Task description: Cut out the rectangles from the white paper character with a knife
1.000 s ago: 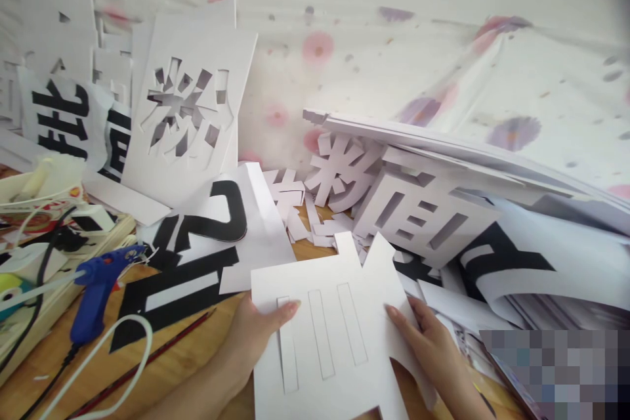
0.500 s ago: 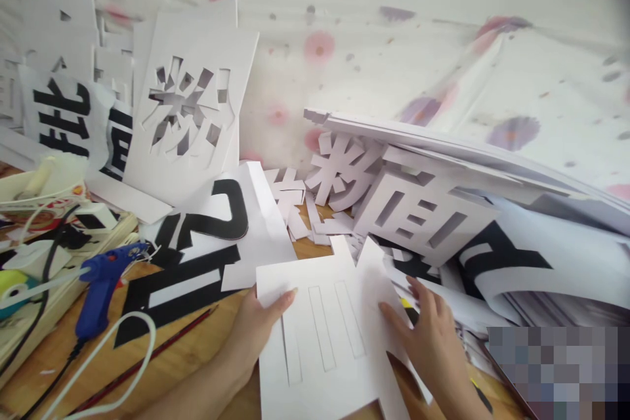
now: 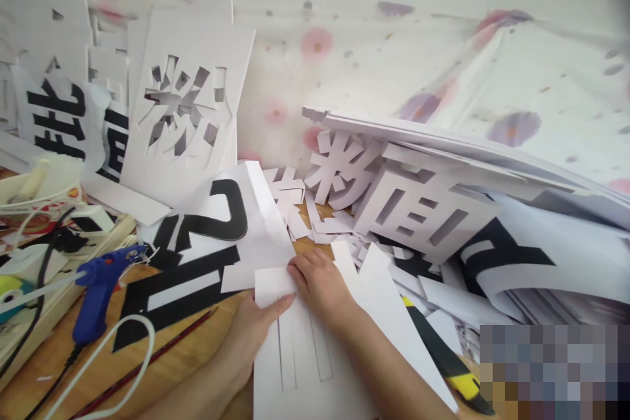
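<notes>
A white foam board [image 3: 308, 374] with thin rectangular outlines on its face and notched edges lies in front of me. My left hand [image 3: 251, 331] grips its left edge, the thumb on top and the other fingers hidden beneath. Across the board reaches my right arm. My right hand [image 3: 321, 285] is closed on the upper edge near the left thumb, its fingers bent over the rim. To the right of the board is a yellow and black utility knife [image 3: 438, 348], partly covered by white board.
At left are a blue glue gun [image 3: 93, 295], a white cable [image 3: 153, 348] and a red-black pencil [image 3: 147, 364]. Black paper characters [image 3: 182, 295] lie behind my left hand. Cut foam characters [image 3: 418, 210] and stacked sheets [image 3: 472, 157] stand behind at right. A pixelated patch hides the lower right corner.
My right hand has moved left from the board's right side to its upper edge. The utility knife shows much more fully. My left hand keeps its hold.
</notes>
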### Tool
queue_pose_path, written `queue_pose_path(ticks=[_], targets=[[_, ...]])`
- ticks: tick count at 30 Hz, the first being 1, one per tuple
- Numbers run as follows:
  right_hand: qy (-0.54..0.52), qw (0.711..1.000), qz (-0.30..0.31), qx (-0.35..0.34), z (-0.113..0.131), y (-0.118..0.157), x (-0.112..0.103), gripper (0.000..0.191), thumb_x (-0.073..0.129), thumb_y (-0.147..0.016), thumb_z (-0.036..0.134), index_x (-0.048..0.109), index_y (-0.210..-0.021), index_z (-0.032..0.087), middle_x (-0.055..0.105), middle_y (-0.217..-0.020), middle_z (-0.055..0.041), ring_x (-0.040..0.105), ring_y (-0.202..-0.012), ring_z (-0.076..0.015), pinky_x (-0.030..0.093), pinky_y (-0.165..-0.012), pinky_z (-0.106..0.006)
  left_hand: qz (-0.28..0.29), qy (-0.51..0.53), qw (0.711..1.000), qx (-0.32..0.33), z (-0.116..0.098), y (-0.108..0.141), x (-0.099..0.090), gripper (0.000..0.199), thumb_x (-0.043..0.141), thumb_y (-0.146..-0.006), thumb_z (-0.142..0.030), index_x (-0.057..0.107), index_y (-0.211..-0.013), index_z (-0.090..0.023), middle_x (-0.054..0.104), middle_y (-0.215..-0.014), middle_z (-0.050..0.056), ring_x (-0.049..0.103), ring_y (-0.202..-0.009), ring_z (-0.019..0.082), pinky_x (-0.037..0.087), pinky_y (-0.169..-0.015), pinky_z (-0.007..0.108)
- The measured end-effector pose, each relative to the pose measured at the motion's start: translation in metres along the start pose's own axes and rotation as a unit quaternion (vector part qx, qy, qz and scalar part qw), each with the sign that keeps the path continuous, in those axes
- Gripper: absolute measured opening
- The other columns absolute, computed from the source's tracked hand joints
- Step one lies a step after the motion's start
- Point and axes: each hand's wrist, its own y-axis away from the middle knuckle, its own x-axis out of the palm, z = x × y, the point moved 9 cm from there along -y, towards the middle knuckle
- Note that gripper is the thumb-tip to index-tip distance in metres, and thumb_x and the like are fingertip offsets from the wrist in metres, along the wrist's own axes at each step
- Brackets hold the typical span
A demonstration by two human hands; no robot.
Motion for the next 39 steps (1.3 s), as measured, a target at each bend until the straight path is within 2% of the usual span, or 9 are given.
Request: queue_pose_path(ticks=[2, 12, 16, 26, 29, 32, 34, 36, 39], targets=[[0.006, 1.000, 0.004, 0.010, -0.004, 0.000, 0.007, 0.020, 0.047, -0.088, 0.023, 0.062, -0.075, 0.019, 0.062, -0.072, -0.0041, 0.054, -0.073, -0.0191, 0.042, -0.067, -0.032, 0.003, -0.023, 1.000, -0.002, 0.001, -0.001, 0.000, 0.025, 0.073, -0.066, -0.019, 0.068, -0.090, -0.014, 0.073, -0.083, 0.010, 0.068, -0.085, 0.029, 0.051, -0.076, 0.035], [0.015, 1.000, 0.005, 0.014, -0.004, 0.004, 0.011, 0.023, 0.045, -0.088, 0.024, 0.061, -0.072, 0.018, 0.060, -0.070, -0.0046, 0.050, -0.071, -0.0195, 0.037, -0.066, -0.032, -0.004, -0.061, 0.998, 0.013, 0.003, -0.010, -0.003, 0.030, 0.075, -0.061, -0.019, 0.068, -0.090, -0.011, 0.074, -0.083, 0.011, 0.068, -0.083, 0.029, 0.052, -0.071, 0.034], [0.011, 1.000, 0.001, 0.014, -0.004, 0.005, 0.012, 0.021, 0.048, -0.088, 0.024, 0.060, -0.072, 0.019, 0.059, -0.071, -0.0040, 0.049, -0.071, -0.0189, 0.038, -0.066, -0.031, 0.006, -0.071, 0.997, 0.018, 0.002, -0.009, -0.001, 0.031, 0.072, -0.064, -0.020, 0.067, -0.094, -0.013, 0.074, -0.086, 0.009, 0.068, -0.085, 0.027, 0.051, -0.073, 0.033], [-0.021, 1.000, -0.004, 0.017, -0.004, 0.005, 0.010, 0.021, 0.047, -0.088, 0.025, 0.059, -0.072, 0.019, 0.059, -0.070, -0.0035, 0.050, -0.072, -0.0179, 0.038, -0.067, -0.030, 0.010, -0.064, 0.998, -0.018, 0.004, -0.003, -0.001, 0.029, 0.069, -0.069, -0.018, 0.066, -0.097, -0.014, 0.073, -0.089, 0.009, 0.068, -0.083, 0.025, 0.051, -0.069, 0.029], [-0.033, 0.999, -0.024, 0.033, -0.007, 0.007, 0.004, 0.016, 0.047, -0.087, 0.026, 0.060, -0.082, 0.018, 0.061, -0.079, -0.0055, 0.051, -0.079, -0.0195, 0.039, -0.072, -0.032, 0.015, -0.020, 0.999, -0.033, 0.002, 0.002, 0.000, 0.027, 0.064, -0.077, -0.028, 0.065, -0.100, -0.014, 0.072, -0.092, 0.010, 0.068, -0.082, 0.024, 0.052, -0.070, 0.030], [-0.035, 0.995, -0.055, 0.072, -0.009, 0.011, -0.008, 0.016, 0.048, -0.084, 0.026, 0.058, -0.093, 0.016, 0.060, -0.094, -0.0099, 0.051, -0.089, -0.0219, 0.039, -0.077, -0.033, 0.020, 0.009, 0.999, -0.049, -0.001, 0.004, 0.001, 0.036, 0.058, -0.082, -0.040, 0.063, -0.106, -0.014, 0.072, -0.093, 0.011, 0.068, -0.083, 0.025, 0.052, -0.072, 0.032], [-0.038, 0.992, -0.062, 0.105, -0.006, 0.015, -0.013, 0.017, 0.049, -0.084, 0.032, 0.055, -0.082, 0.017, 0.059, -0.080, -0.0068, 0.053, -0.075, -0.0191, 0.041, -0.066, -0.030, 0.007, 0.000, 0.999, -0.047, -0.002, 0.004, -0.002, 0.039, 0.059, -0.081, -0.043, 0.064, -0.105, -0.013, 0.072, -0.092, 0.011, 0.068, -0.084, 0.027, 0.052, -0.072, 0.033], [-0.036, 0.989, -0.039, 0.135, 0.001, 0.018, -0.011, 0.029, 0.051, -0.081, 0.046, 0.049, -0.067, 0.021, 0.053, -0.061, -0.0006, 0.049, -0.055, -0.0153, 0.036, -0.050, -0.028, -0.005, 0.010, 1.000, -0.029, -0.005, 0.002, -0.004, 0.036, 0.058, -0.082, -0.042, 0.066, -0.101, -0.013, 0.072, -0.093, 0.011, 0.067, -0.087, 0.027, 0.052, -0.074, 0.031], [-0.016, 0.981, 0.059, 0.185, 0.007, 0.023, 0.006, 0.041, 0.056, -0.072, 0.061, 0.044, -0.062, 0.022, 0.052, -0.057, 0.0001, 0.048, -0.051, -0.0162, 0.031, -0.047, -0.029, -0.004, 0.059, 0.998, -0.017, -0.004, -0.002, -0.006, 0.032, 0.052, -0.086, -0.038, 0.068, -0.098, -0.014, 0.072, -0.094, 0.010, 0.067, -0.090, 0.025, 0.051, -0.078, 0.030]])
